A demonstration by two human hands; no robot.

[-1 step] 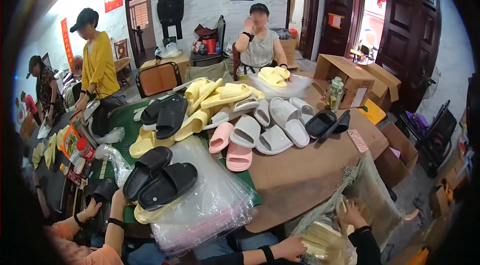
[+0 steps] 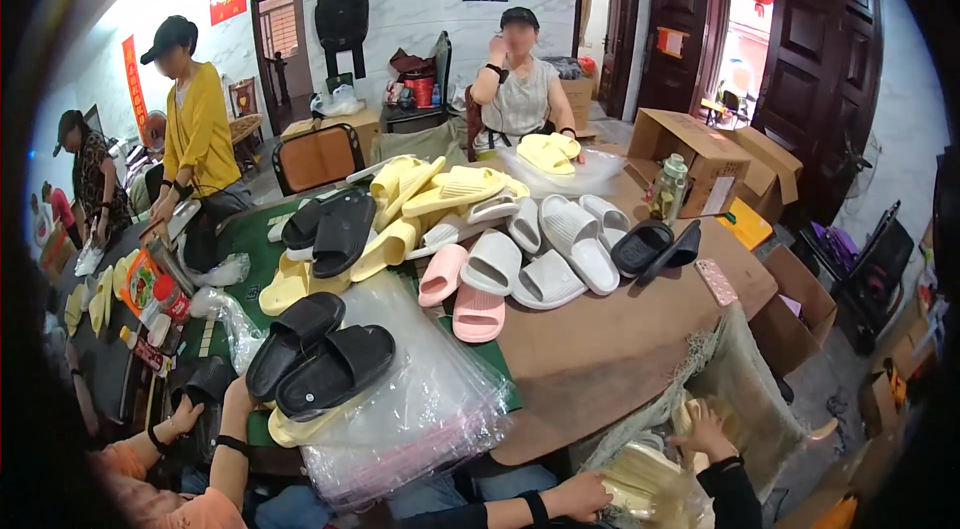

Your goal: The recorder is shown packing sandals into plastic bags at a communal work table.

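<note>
At the lower edge, my left hand (image 2: 582,496) has its fingers closed at the side of a clear bag with pale yellow slippers (image 2: 640,479) in it. Spread fingers of my right hand (image 2: 708,432) are just above the bag, beside another pale yellow piece (image 2: 686,416) partly hidden by them. Both hands are over a woven mesh sack (image 2: 750,384) that hangs at the table's near right edge. Blur around the bag hides where its opening lies.
Slippers in yellow, grey, pink and black (image 2: 336,369) cover the brown table (image 2: 600,359). Flat plastic bags (image 2: 400,449) lie at its near left. A co-worker's hands (image 2: 235,409) hold a black slipper at the left. Cardboard boxes (image 2: 690,144) and a bottle (image 2: 668,184) stand at the right.
</note>
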